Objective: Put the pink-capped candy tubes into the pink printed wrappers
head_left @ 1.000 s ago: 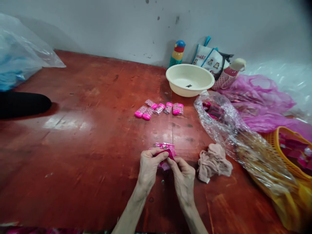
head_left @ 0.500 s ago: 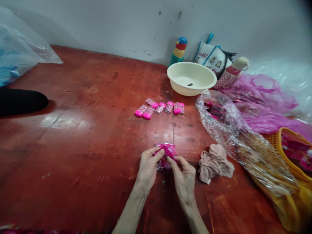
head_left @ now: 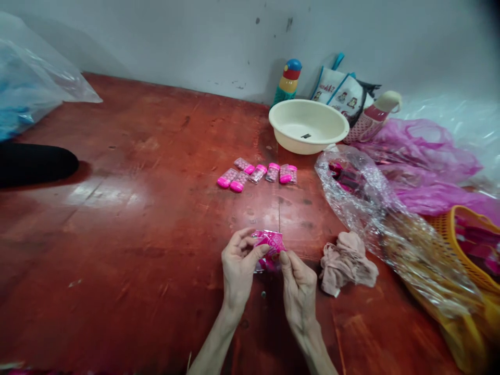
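Observation:
My left hand (head_left: 239,265) is closed on the left side of a small pink printed plastic packet (head_left: 272,240), its thumb across the front and its fingers bent behind. At the packet's right edge, my right hand (head_left: 300,284) pinches between thumb and forefinger. Shiny clear film shows along the packet's top and lower left; its lower part is partly hidden by my fingers. Beyond the hands lie several small clear containers (head_left: 258,173) with bright pink caps and pale beads inside. A crumpled beige cloth (head_left: 347,263) rests right of my right hand.
A cream basin (head_left: 287,136) stands by the wall, with a colourful bottle (head_left: 289,80) behind it. On the right are a clear plastic bag (head_left: 375,208), pink bags (head_left: 425,140) and a yellow basket (head_left: 449,229). A dark rounded object (head_left: 37,164) juts in from the left.
The fingers of my left hand have spread somewhat and its thumb has shifted right. More of the packet's pink printed face shows. My right hand has moved slightly right, still pinching.

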### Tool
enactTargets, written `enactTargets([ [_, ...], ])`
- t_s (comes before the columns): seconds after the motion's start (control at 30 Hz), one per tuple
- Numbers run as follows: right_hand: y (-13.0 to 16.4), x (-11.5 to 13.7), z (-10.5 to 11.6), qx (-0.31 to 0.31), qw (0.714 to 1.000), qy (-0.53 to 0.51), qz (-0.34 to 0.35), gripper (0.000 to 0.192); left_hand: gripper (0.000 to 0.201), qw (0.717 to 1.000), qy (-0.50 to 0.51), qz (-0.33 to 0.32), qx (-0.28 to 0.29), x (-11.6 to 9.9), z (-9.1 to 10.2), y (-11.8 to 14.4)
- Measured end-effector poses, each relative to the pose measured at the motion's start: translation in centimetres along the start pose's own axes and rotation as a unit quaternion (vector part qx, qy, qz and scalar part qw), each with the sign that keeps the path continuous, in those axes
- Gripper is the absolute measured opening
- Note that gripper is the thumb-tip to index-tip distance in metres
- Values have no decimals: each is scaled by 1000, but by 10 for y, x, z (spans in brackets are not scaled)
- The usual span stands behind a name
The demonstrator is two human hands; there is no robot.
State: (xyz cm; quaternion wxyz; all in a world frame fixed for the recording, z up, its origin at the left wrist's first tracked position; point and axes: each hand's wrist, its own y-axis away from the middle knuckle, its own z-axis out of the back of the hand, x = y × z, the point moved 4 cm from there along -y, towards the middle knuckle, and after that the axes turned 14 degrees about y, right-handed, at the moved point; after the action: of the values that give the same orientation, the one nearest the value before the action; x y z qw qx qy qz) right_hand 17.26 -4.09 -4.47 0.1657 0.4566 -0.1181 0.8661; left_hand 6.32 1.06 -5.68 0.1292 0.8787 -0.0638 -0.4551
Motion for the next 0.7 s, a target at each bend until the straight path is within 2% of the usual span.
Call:
enactTargets([
  [0.1,0,-1,2,10,1000,-5,-6,32,14,988,-110,-98,38,-10,-1,3],
  [0.2,0,-2,2,29,1000,-6,-5,32,9,979,-142,-125,80,-16,-1,2],
  [0.33,-2,-5,3,73,997,-7,1,32,6,983,-46,-7,176,-20,-4,-3],
  [0.4,-4,-6,5,89,996,-6,5,33,5,978,0,47,203,-21,-5,-4],
  [0.5,-6,-5,6,100,995,-9,9,32,7,981,-23,42,188,-20,0,-6],
  [0.6,-9,-1,2,106,993,-44,-17,26,11,992,-31,-14,118,-18,11,-10],
  [0.7,-11,4,-8,98,993,-56,-31,30,17,996,-14,-36,75,-16,17,-14],
])
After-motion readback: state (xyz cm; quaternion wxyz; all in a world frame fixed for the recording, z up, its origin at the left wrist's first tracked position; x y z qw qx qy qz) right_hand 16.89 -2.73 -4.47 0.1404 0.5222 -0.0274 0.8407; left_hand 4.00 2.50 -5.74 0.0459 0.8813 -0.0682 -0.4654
